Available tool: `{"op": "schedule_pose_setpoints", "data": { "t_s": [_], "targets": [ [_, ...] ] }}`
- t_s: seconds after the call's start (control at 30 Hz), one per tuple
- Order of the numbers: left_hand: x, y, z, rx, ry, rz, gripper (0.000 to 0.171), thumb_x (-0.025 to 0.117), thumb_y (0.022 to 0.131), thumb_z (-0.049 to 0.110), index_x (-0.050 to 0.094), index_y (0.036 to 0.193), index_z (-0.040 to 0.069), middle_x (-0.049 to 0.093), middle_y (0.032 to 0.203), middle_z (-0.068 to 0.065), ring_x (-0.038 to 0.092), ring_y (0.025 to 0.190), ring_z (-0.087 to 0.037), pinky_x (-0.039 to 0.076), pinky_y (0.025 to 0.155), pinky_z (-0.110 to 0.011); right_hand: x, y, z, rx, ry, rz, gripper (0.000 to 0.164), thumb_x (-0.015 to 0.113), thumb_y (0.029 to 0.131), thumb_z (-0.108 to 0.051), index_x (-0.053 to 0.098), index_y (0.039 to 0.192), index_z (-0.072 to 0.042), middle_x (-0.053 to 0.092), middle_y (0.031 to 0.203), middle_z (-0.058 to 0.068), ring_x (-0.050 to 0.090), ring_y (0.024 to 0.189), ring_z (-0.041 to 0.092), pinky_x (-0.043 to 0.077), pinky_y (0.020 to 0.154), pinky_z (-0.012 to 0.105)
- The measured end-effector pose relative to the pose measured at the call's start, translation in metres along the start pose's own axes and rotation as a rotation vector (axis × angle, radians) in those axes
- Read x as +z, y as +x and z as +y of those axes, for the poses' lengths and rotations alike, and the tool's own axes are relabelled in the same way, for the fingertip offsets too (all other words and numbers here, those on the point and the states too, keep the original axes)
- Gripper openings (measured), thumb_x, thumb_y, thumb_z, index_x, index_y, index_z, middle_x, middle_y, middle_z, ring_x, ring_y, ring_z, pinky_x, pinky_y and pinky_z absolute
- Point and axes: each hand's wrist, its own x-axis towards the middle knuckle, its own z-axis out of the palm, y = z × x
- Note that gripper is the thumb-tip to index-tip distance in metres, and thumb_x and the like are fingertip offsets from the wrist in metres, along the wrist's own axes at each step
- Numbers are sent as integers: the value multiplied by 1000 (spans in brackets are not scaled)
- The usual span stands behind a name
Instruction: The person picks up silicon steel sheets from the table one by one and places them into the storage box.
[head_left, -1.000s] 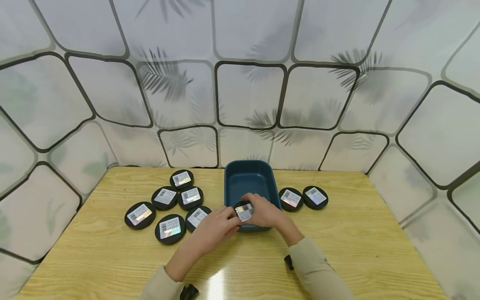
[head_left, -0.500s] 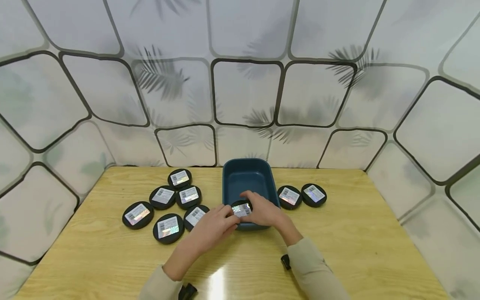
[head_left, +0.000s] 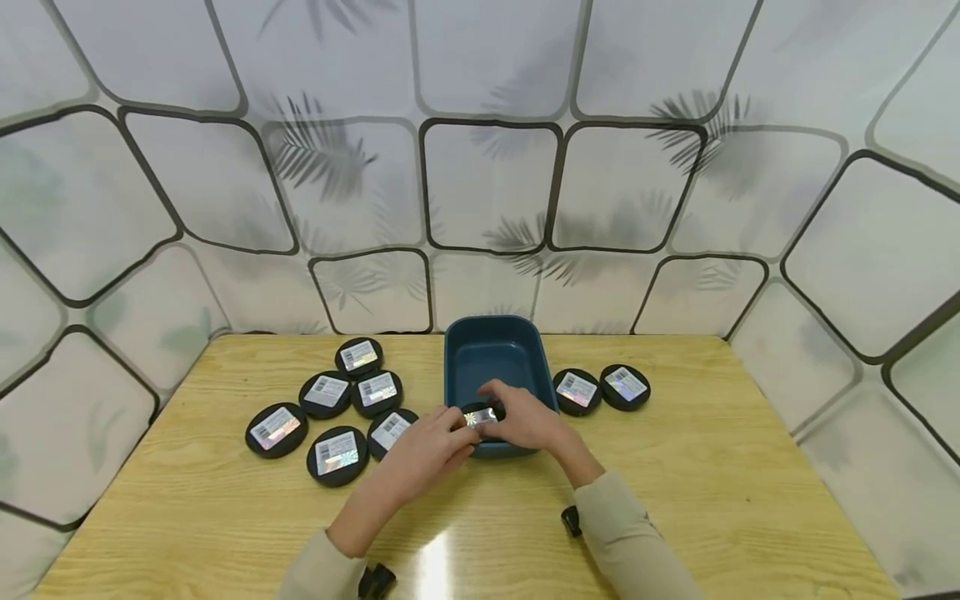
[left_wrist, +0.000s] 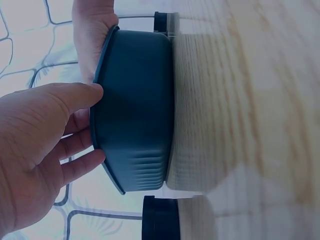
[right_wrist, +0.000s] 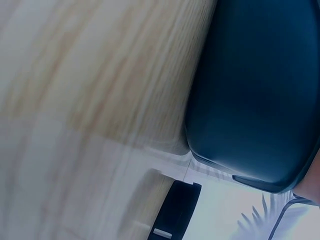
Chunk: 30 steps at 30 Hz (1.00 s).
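My right hand [head_left: 528,419] holds a round black container [head_left: 480,417] with a shiny barcode label, pinching it over the near end of the blue bin [head_left: 540,367]. From the left, my left hand [head_left: 423,450] has curled fingertips at the container's left edge. The container tilts, so its label looks narrow. In the left wrist view, the left hand [left_wrist: 45,135] has its thumb and little finger overlapping the rim of the bin [left_wrist: 132,110], and its middle fingers partly hidden behind it. The right wrist view shows mainly the bin's side [right_wrist: 255,95]; the right hand is mostly out of frame.
Several matching black containers [head_left: 337,456] lie label up on the wooden table [head_left: 225,517], left of the bin. Two more, a nearer container [head_left: 577,392] and a farther container [head_left: 626,387], lie to its right. A patterned curtain [head_left: 487,183] stands behind.
The held container has tipped, its label now showing as a narrower strip, and it sits slightly lower against the bin. Both hands stay in nearly the same place; the view has shifted a little.
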Motion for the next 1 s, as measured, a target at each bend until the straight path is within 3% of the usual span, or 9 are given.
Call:
{"op": "schedule_pose_setpoints", "data": {
  "t_s": [0.47, 1.0],
  "targets": [
    [-1, 0, 2, -2, -14, -10, 12, 76, 89, 14, 70, 99, 16, 56, 90, 1, 50, 80, -12, 46, 68, -23, 2, 0, 1, 14, 5, -2, 49, 66, 97, -30, 52, 136, -5, 63, 122, 11, 62, 107, 24, 51, 88, 43],
    [-1, -1, 1, 4, -7, 0, 10, 76, 89, 14, 69, 96, 16, 55, 90, 1, 50, 79, -13, 46, 67, -24, 1, 2, -4, 38, -91, 24, 45, 62, 99, -28, 52, 136, -5, 61, 123, 14, 60, 109, 27, 50, 89, 43]
  ]
}}
